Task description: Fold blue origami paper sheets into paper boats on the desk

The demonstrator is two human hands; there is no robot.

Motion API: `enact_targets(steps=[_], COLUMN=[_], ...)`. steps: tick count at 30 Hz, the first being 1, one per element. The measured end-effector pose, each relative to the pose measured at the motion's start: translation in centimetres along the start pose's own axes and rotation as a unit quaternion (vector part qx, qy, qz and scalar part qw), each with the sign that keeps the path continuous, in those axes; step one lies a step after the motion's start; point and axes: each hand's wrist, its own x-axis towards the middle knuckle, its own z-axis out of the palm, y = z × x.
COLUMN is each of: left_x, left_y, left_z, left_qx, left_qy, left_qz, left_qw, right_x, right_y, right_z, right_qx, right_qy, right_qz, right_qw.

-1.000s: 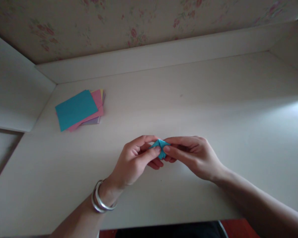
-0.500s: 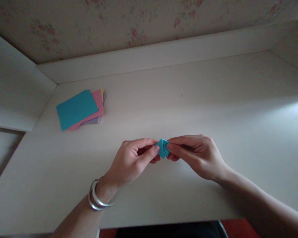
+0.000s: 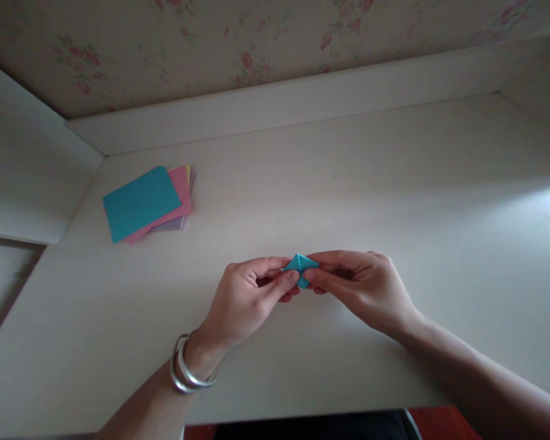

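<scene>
A small folded blue paper [image 3: 299,263] is held between both hands above the white desk. My left hand [image 3: 247,299] pinches its left side, thumb in front and fingers behind. On the other side, my right hand [image 3: 364,287] pinches it the same way. Both thumbs press near the paper's middle, their tips almost meeting and covering part of its lower half. A pointed top and a crease down the centre show above the thumbs. Two silver bangles [image 3: 187,370] circle my left wrist.
A stack of coloured paper sheets [image 3: 142,201], blue on top with pink, purple and yellow beneath, lies at the desk's left. The white desk [image 3: 417,183] ends at a raised back board [image 3: 293,101] below flowered wallpaper. A white panel [image 3: 22,159] stands at the left.
Both thumbs have moved closer together over the folded paper. Its upper part now looks wider, with corners spreading to the sides. The paper stack stays in place.
</scene>
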Motion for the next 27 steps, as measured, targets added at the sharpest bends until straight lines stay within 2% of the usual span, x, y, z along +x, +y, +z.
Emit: enact_targets(steps=[6,10,15,18,21,24,27], left_x=[-0.24,-0.29,-0.26,-0.18,-0.25,-0.46,-0.66], left_y=[-0.04,-0.15,-0.04,0.07,0.17,0.35,0.44], left_z=[-0.10,-0.24,0.05,0.32,0.35,0.17,0.08], left_qx=[-0.035,-0.097,-0.186,-0.228,-0.238,-0.207,-0.160], left_qy=[0.016,0.013,0.018,0.019,0.010,-0.015,-0.048], left_qz=[0.016,0.015,-0.004,-0.031,-0.048,-0.039,-0.003], left_qw=[0.999,0.995,0.982,0.973,0.970,0.977,0.986], right_x=[-0.15,-0.37,-0.07,0.22,0.29,0.15,0.02], right_y=[-0.20,-0.06,-0.05,-0.26,-0.24,0.04,0.10], right_z=[0.26,-0.24,-0.61,-0.46,-0.37,-0.50,-0.70], right_qx=[0.042,0.089,0.098,0.063,0.014,-0.002,-0.012], right_qy=[-0.017,-0.049,-0.101,-0.087,-0.059,-0.033,-0.013], right_qz=[-0.066,-0.104,-0.163,-0.189,-0.186,-0.168,-0.150], right_qw=[0.997,0.989,0.977,0.976,0.981,0.985,0.988])
